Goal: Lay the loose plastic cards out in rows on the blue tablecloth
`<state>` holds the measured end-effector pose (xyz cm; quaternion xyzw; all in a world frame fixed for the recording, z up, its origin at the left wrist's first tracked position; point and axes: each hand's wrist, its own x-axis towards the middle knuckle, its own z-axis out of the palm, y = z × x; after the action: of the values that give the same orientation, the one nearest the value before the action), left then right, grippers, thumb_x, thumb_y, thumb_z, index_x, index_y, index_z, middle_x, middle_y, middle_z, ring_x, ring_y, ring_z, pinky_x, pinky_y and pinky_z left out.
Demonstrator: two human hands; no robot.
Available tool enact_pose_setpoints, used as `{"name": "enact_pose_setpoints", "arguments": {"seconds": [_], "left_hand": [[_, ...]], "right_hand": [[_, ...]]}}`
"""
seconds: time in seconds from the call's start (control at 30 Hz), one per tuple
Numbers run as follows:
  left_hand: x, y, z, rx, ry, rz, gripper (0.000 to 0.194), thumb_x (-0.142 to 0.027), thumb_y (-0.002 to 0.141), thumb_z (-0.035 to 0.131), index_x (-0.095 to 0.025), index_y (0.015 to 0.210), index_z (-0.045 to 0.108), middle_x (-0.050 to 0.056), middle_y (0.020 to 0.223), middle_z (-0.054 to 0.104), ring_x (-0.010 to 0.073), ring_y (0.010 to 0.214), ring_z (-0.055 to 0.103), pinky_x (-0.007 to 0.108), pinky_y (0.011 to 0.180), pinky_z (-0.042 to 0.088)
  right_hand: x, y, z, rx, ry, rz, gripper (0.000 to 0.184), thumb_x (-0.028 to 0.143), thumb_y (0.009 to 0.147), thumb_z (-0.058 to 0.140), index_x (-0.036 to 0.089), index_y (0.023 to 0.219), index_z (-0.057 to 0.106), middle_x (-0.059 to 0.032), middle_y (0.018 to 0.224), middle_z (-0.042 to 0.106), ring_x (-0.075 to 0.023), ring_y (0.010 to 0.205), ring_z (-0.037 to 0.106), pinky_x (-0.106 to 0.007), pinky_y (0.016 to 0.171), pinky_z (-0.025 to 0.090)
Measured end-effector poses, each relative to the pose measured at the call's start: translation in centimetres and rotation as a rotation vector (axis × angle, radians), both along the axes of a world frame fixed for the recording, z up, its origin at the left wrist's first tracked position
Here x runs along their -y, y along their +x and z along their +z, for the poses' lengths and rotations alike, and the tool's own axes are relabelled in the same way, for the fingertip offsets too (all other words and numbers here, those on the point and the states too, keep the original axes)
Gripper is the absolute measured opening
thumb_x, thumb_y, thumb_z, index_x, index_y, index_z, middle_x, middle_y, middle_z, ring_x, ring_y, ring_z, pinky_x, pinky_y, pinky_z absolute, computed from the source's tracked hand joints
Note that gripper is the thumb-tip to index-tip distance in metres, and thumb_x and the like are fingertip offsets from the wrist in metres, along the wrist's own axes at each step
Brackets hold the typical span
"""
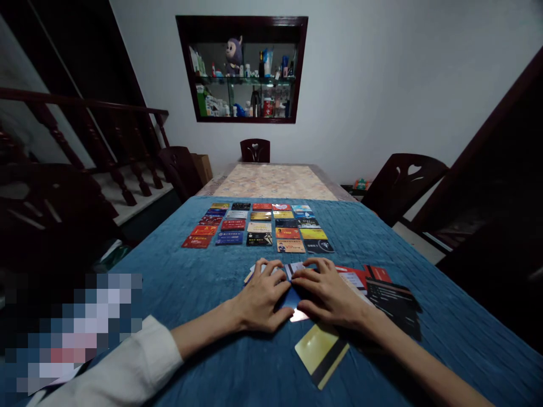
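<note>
My left hand (263, 297) and right hand (326, 294) rest open, fingers bent, over the loose cards (292, 297) on the blue tablecloth (169, 294); dragging sideways could wrinkle it, skewing the card rows (259, 227) at the far side, or scatter the black cards (394, 305) on the right.

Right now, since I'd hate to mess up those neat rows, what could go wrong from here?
Pushing forward, the left hand or right hand might nudge the nearest row of cards askew. The gold card, lying just below the right hand, could get dragged by that wrist.
</note>
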<state>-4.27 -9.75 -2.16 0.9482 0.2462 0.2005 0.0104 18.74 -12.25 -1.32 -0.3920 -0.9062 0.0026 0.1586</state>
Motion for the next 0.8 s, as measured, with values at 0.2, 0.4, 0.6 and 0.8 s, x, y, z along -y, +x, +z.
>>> {"name": "enact_pose_setpoints", "arguments": {"seconds": [0.2, 0.4, 0.6, 0.8], "left_hand": [[0.51, 0.19, 0.07, 0.032, -0.009, -0.033, 0.043, -0.041, 0.08, 0.066, -0.016, 0.115, 0.062, 0.012, 0.113, 0.064, 0.0325, 0.119, 0.047, 0.054, 0.105, 0.029], [0.59, 0.27, 0.12, 0.024, -0.022, -0.02, 0.04, -0.04, 0.079, 0.066, -0.016, 0.112, 0.064, 0.012, 0.109, 0.062, 0.0311, 0.113, 0.048, 0.052, 0.101, 0.033], [0.56, 0.24, 0.42, -0.011, -0.04, -0.004, 0.04, -0.037, 0.079, 0.067, -0.019, 0.114, 0.064, 0.01, 0.107, 0.061, 0.0303, 0.11, 0.048, 0.052, 0.099, 0.035], [0.36, 0.24, 0.51, -0.023, -0.005, -0.018, 0.035, -0.036, 0.081, 0.065, -0.017, 0.11, 0.066, 0.01, 0.102, 0.063, 0.0289, 0.106, 0.05, 0.049, 0.096, 0.036]], "right_hand": [[0.28, 0.43, 0.06, 0.0, 0.011, 0.008, 0.04, 0.043, 0.091, 0.059, 0.022, 0.125, 0.064, -0.0101, 0.122, 0.065, -0.0331, 0.12, 0.044, -0.053, 0.099, 0.035], [0.19, 0.61, -0.55, -0.011, 0.085, 0.021, 0.034, 0.04, 0.092, 0.059, 0.023, 0.122, 0.065, -0.0103, 0.115, 0.068, -0.0314, 0.117, 0.047, -0.052, 0.096, 0.038], [0.23, 0.81, -0.47, -0.026, 0.098, 0.037, 0.032, 0.037, 0.093, 0.059, 0.022, 0.12, 0.066, -0.0099, 0.11, 0.068, -0.0301, 0.114, 0.048, -0.052, 0.095, 0.037], [0.29, 1.08, -0.13, -0.028, 0.038, 0.059, 0.039, 0.042, 0.091, 0.059, 0.022, 0.125, 0.064, -0.0111, 0.114, 0.066, -0.0304, 0.113, 0.047, -0.052, 0.096, 0.037]]}}
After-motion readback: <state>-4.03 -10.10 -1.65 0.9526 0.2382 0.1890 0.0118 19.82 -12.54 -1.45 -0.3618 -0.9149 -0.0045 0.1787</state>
